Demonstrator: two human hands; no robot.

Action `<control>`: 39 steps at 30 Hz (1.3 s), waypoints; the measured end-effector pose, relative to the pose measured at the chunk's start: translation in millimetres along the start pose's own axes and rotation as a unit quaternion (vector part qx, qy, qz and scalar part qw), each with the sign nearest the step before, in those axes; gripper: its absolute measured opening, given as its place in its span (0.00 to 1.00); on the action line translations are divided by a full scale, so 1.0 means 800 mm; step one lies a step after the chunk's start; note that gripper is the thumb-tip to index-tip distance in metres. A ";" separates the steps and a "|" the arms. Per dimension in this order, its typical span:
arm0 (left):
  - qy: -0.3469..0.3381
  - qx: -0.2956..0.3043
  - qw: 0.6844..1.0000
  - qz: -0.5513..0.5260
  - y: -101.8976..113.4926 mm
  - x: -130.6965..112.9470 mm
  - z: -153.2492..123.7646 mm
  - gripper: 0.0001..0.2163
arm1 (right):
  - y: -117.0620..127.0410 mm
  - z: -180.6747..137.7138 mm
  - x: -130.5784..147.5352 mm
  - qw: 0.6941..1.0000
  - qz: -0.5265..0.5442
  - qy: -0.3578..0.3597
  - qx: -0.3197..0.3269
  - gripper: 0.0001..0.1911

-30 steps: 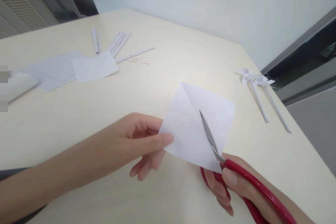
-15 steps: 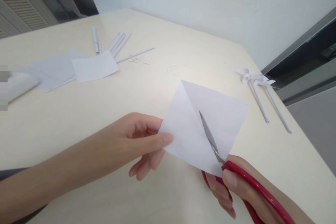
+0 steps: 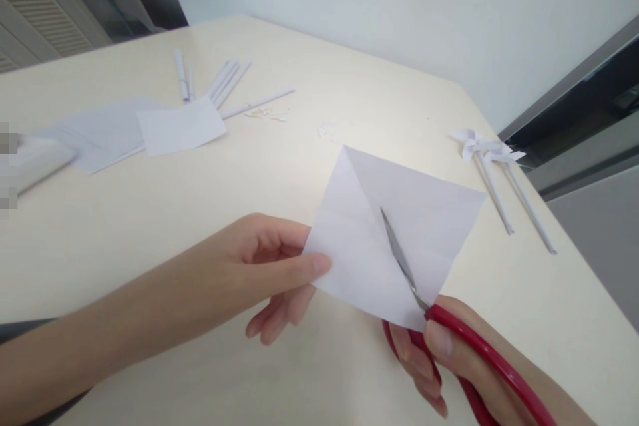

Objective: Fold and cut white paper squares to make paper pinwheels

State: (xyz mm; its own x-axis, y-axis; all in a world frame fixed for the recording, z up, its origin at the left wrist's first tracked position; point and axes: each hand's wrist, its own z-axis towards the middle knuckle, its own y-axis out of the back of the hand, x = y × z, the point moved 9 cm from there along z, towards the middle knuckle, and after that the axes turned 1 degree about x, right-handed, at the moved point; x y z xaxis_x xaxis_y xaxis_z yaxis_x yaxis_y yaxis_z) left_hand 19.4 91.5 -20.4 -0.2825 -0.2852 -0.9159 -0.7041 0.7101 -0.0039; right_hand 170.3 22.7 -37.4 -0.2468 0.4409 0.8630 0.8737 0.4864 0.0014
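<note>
A square sheet of white paper with a diagonal crease is held at its left edge by my left hand, pinched between thumb and fingers. My right hand grips red-handled scissors at the paper's lower right corner. One steel blade lies over the paper along the crease, pointing toward the middle; the other blade is hidden behind the sheet. The fingers of my right hand are partly covered by the handles and the paper.
Two paper pinwheels on rolled sticks lie at the right edge of the table. Farther back at left are rolled paper tubes, a loose sheet, more paper and a white object. Small scraps lie near the tubes.
The scissor blades have closed further along the crease at the corner. The paper's right side has spread outward a little; both hands stay almost in place.
</note>
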 end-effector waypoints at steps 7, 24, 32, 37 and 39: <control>0.008 0.006 1.000 -0.002 -0.003 0.000 -0.004 0.17 | 0.003 0.000 0.004 0.999 -0.014 0.038 0.002 0.23; 0.033 -0.005 0.999 -0.007 -0.004 -0.002 -0.006 0.16 | 0.002 0.000 -0.001 1.000 0.009 -0.013 -0.014 0.20; 0.032 -0.024 0.999 -0.022 -0.003 -0.003 -0.007 0.16 | 0.006 -0.006 -0.014 0.999 0.018 -0.034 -0.027 0.20; 0.018 -0.003 1.000 -0.014 -0.005 -0.004 -0.003 0.15 | 0.004 -0.009 -0.015 0.998 0.037 -0.037 -0.027 0.20; 0.012 0.007 1.000 -0.006 -0.006 -0.004 -0.002 0.16 | 0.003 -0.008 -0.012 0.999 0.030 -0.021 -0.022 0.19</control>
State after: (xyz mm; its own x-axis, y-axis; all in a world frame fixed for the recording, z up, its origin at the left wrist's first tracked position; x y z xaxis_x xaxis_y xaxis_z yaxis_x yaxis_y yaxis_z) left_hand 22.5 88.3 -16.4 -0.2902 -0.3083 -0.9059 -0.6984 0.7154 -0.0197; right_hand 177.7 14.6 -42.5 -0.2100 0.5005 0.8399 0.9048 0.4251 -0.0271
